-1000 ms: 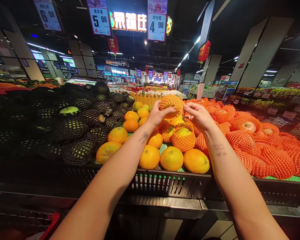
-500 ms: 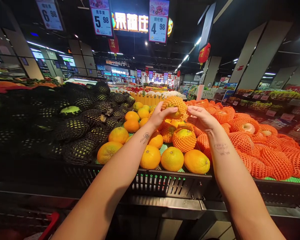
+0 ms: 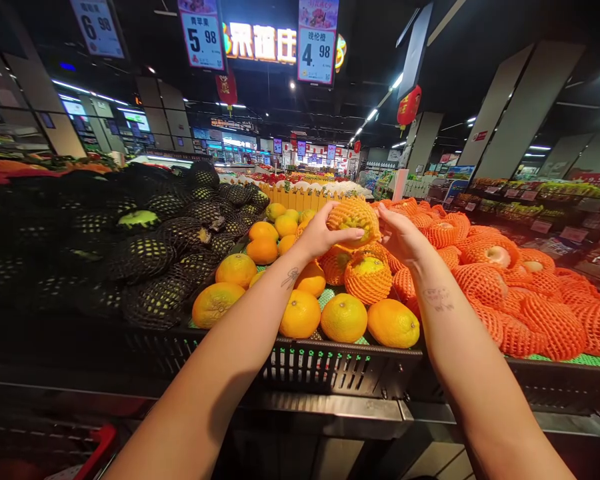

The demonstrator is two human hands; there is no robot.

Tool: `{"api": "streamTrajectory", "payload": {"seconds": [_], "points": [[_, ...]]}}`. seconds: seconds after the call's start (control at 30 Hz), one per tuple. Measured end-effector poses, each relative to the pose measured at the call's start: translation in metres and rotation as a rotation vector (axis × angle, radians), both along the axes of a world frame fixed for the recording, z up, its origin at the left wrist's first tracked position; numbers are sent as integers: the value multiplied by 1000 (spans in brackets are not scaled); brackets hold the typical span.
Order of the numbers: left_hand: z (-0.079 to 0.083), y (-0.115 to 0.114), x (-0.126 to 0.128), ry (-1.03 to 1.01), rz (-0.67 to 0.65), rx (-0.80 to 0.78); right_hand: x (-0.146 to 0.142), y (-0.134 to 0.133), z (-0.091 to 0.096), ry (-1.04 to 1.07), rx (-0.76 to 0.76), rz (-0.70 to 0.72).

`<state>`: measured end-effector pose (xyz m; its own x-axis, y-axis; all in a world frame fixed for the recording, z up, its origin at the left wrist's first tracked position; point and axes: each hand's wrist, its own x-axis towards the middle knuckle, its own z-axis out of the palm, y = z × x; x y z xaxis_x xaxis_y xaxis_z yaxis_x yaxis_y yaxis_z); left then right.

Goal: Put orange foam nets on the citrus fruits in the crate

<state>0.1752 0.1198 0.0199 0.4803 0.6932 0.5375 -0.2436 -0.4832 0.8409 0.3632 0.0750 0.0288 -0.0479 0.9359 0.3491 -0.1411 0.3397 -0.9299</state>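
My left hand (image 3: 325, 235) is closed around an orange (image 3: 355, 220) wrapped in a yellow-orange foam net, its thumb lying across the near side. At the right end of that fruit, my right hand (image 3: 401, 235) has its fingers curled in against the net's edge; its fingertips are partly hidden. Both hands are raised over the far half of the orange display. Below them sits another netted orange (image 3: 369, 275), and bare oranges (image 3: 344, 318) line the front of the black crate (image 3: 325, 367).
Dark round fruit in black nets (image 3: 150, 257) is heaped on the left. Apples in red-orange foam nets (image 3: 490, 283) are piled on the right. A metal ledge (image 3: 325, 410) runs below the crate. A red cart handle (image 3: 100, 447) shows at lower left. Price screens (image 3: 317, 47) hang above.
The netted orange has turned slightly in my left hand and moved a little to the right. My right hand's fingers have gone from stretched toward the net's edge to curled against it.
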Motion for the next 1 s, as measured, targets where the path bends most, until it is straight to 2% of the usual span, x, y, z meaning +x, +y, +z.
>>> {"api": "streamTrajectory", "payload": {"seconds": [0.2,0.33,0.47,0.67,0.9,1.0], "points": [[-3,0,0,63,-7,97,1,-1,0,-8,91,-37],[-4,1,-2,66,-77,177,4,8,-3,67,68,-69],[-2,-1,-3,60,-49,224,5,8,-3,58,37,-45],[2,-5,0,-52,-43,110,6,0,1,-24,-58,98],[5,-4,0,-158,-30,-22,10,5,-5,35,4,72],[6,-6,-1,-168,-29,-64,10,11,-8,63,-27,5]]}}
